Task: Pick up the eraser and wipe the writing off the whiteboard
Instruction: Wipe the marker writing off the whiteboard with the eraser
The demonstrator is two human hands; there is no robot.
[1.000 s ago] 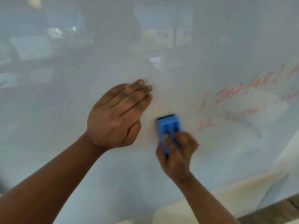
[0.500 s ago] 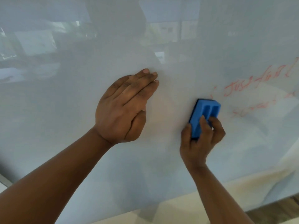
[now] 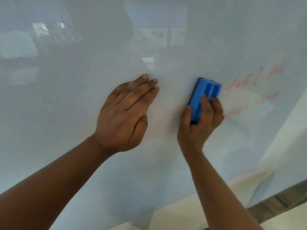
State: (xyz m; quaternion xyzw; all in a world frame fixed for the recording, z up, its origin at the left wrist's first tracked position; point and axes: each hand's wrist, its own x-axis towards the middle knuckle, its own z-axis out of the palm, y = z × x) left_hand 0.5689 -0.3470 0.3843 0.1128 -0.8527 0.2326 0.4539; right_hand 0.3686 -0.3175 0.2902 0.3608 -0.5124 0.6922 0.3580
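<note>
Looks like an office or meeting room. Large glossy whiteboard fills the view; above the fingertips its surface reflects bright windows and posted sheets. Right of the fingers, red marker writing. Well below them, wood-look floor.

Left of eraser: the left hand lies flat on the whiteboard, blocking that side.
Right of eraser: open board bearing red writing, nothing standing on it.
Above the blue eraser: bare, glossy board.
Lower right: board edge, apparently, though blurred.
</note>
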